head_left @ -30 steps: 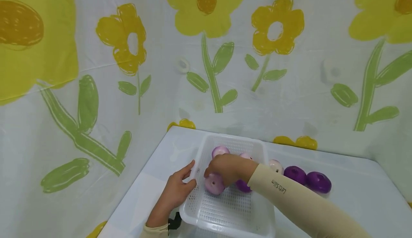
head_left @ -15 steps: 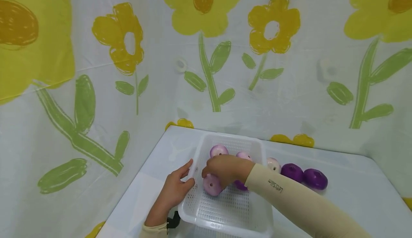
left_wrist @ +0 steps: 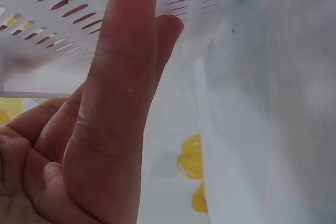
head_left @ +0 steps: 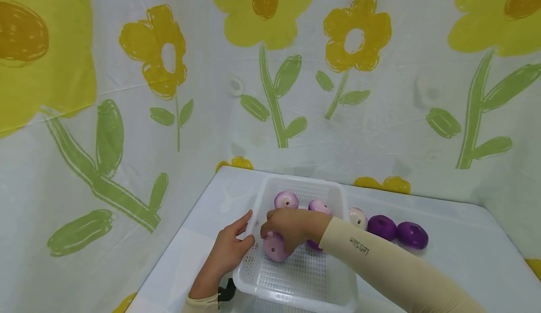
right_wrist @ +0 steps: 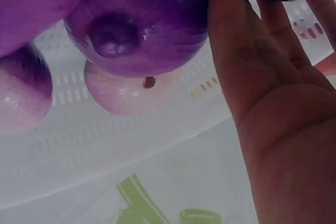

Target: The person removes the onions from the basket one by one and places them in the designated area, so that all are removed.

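Note:
My right hand [head_left: 285, 228] reaches into a white perforated plastic basket [head_left: 296, 292] and holds a pinkish red onion [head_left: 275, 248] near its left wall. In the right wrist view, its fingers [right_wrist: 281, 27] curl round the dark upper part of that onion. A purple onion [right_wrist: 142, 19] lies beside the thumb, and more onions are behind it. Two pale-topped onions, one at the back left [head_left: 286, 200] and one farther right [head_left: 319, 207], sit in the basket. My left hand [head_left: 230, 247] touches the basket's left side with its fingers [left_wrist: 123, 66] fairly straight.
To the right of the basket, a pale onion [head_left: 358, 218] and two deep purple onions [head_left: 382, 227] stand in a row on the white table [head_left: 460, 247]. A flower-printed curtain [head_left: 203, 129] hangs behind and at the left.
The right hand and the onion it holds have shifted slightly left and toward the front of the basket. The left hand keeps its place against the basket, while the whole view drifts a little.

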